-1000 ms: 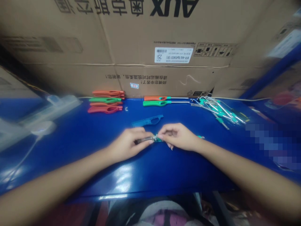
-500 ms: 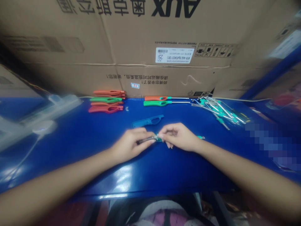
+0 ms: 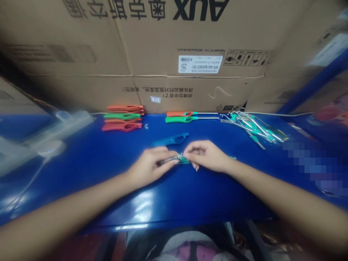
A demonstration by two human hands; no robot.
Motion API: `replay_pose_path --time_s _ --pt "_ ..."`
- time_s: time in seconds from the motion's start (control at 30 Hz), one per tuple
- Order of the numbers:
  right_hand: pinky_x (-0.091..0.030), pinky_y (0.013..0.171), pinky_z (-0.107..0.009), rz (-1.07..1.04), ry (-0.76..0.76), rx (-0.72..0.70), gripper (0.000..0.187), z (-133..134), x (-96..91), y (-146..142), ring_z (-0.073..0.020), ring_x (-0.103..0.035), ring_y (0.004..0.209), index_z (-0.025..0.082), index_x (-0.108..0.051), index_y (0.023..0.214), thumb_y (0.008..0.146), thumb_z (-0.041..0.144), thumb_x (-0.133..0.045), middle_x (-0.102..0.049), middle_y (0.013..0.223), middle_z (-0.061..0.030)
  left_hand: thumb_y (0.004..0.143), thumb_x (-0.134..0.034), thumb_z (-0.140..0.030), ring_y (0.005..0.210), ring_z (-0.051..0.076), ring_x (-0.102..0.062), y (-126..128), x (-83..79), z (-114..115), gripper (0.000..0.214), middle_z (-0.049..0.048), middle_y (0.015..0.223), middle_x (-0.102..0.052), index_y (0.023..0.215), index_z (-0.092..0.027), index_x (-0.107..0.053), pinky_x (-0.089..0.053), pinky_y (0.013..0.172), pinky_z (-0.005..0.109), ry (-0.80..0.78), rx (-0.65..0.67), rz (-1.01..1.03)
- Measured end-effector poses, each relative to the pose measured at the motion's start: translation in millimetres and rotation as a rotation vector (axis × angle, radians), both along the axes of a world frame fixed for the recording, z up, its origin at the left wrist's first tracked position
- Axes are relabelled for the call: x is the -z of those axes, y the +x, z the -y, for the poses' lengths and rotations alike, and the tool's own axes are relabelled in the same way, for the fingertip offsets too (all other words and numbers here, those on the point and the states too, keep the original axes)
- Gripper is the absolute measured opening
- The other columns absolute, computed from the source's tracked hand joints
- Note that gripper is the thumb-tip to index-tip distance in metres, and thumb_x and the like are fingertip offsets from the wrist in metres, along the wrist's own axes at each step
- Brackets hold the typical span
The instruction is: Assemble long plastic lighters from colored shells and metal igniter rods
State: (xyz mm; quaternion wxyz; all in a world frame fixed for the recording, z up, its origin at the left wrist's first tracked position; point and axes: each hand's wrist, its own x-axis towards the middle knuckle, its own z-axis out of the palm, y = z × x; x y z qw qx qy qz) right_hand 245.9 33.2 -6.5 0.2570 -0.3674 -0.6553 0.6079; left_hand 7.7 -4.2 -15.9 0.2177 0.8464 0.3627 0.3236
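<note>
Two hands meet over a small lighter part

Close to the front of the blue table [image 3: 190, 206], the left hand [image 3: 148, 163] clamps a dark tube [image 3: 168, 160] between thumb and fingers, probably to brace it. The right hand [image 3: 208, 156], nearly touching the left, pinches at the green piece [image 3: 185, 160] by the tube's inner end; a fingertip grip seems suited to something so small, though exactly what it nips is hidden. A green-and-silver tip [image 3: 233, 158] shows past the right wrist; whether it joins the green piece, I cannot tell.

Just beyond the fingers lies a blue handle shell [image 3: 166, 141], seemingly kept within easy reach. Farther back, red, orange and green handles [image 3: 122, 126] lie side by side on the left, as if sorted. An orange-handled lighter [image 3: 176, 114] and a green-handled lighter [image 3: 175, 119] lie parallel at the middle. To their right, metal rods with green fittings [image 3: 254, 127] sprawl in a loose heap. Behind stands printed cardboard [image 3: 152, 40], perhaps serving as a screen.
</note>
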Motion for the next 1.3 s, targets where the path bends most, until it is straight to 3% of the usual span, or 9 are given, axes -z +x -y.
replay_pose_path --time_s 1.3 --pt "-0.048 0.046 -0.019 0.038 0.024 0.024 0.024 5.4 -1.0 -1.9 -0.0075 -0.055 0.047 0.013 -0.068 0.085 0.08 0.036 -0.074 -0.059 0.055 0.004 0.099 -0.062 -0.028 0.07 0.011 -0.061 2.4 2.8 -2.1 0.022 0.0024 0.082 -0.069 0.114 -0.02 -0.075 -0.046 0.064 0.021 -0.025 0.044 0.013"
